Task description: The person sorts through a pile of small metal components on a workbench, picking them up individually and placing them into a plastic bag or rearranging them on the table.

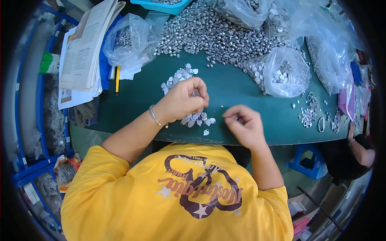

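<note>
My left hand [187, 98], with a bangle at its wrist, is curled closed above a pile of small flat silver metal pieces [177, 77]. Its fingertips press together, and what they hold, if anything, is hidden. More of these leaf-shaped pieces [197, 119] lie under and in front of that hand, near the table's front edge. To the right, my right hand [246, 125] hovers over the edge, slightly blurred. Thumb and fingers are drawn together there, around something too small to make out. A tiny bright bit [222, 106] lies between the two hands.
A large heap of domed metal pieces [225, 36] covers the back of the green table [241, 90]. Plastic bags of parts [287, 72] stand at right, near small rings [309, 112]. Papers [84, 48] and a pencil [117, 80] are at left. Another person's arm [360, 150] reaches in at far right.
</note>
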A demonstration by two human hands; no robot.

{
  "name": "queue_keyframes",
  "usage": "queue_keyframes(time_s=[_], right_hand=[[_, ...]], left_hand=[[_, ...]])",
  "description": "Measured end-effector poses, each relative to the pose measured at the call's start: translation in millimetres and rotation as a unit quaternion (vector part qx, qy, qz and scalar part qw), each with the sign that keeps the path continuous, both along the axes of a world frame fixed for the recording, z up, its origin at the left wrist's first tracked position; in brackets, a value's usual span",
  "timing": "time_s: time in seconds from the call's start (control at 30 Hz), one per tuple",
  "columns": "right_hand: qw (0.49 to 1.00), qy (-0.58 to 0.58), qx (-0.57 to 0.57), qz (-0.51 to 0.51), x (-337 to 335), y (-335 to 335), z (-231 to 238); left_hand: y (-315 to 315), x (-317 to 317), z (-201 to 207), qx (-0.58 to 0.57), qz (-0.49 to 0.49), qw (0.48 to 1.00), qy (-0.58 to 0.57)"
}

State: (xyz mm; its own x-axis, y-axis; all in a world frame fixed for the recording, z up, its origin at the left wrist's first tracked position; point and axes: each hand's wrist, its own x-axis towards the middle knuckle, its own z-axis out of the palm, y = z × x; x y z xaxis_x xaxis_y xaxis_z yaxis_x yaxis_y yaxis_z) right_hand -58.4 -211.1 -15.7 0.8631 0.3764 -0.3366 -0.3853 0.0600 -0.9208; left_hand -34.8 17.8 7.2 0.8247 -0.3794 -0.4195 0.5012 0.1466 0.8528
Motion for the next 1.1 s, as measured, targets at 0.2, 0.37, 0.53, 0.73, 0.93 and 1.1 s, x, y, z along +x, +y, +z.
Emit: queue_keyframes(time_s=[0.2,0.37,0.53,0.73,0.93,1.1], right_hand=[[0.818,-0.442,-0.346,0.124,-9.6,24.3,4.4],[0.879,-0.383,-0.268,0.095,-0.4,24.9,10.3],[0.957,-0.236,-0.166,-0.005,-8.3,18.3,2.6],[0.834,-0.395,-0.363,0.129,-16.9,34.9,5.7],[0.845,-0.436,-0.298,0.087,4.4,24.6,-4.5],[0.995,0.046,0.084,-0.010,9.1,-8.0,4.2]], left_hand=[[-1.0,-19.5,-13.6,0.378,-0.156,0.800,-0.439],[5.7,-16.1,-17.5,0.370,-0.158,0.783,-0.473],[2.5,-9.0,-2.7,0.167,-0.094,0.954,-0.232],[10.9,-12.8,-14.5,0.090,-0.039,0.982,-0.161],[10.2,-24.1,-24.2,0.372,-0.135,0.817,-0.420],[7.6,-12.0,-3.8,0.346,-0.060,0.849,-0.394]])
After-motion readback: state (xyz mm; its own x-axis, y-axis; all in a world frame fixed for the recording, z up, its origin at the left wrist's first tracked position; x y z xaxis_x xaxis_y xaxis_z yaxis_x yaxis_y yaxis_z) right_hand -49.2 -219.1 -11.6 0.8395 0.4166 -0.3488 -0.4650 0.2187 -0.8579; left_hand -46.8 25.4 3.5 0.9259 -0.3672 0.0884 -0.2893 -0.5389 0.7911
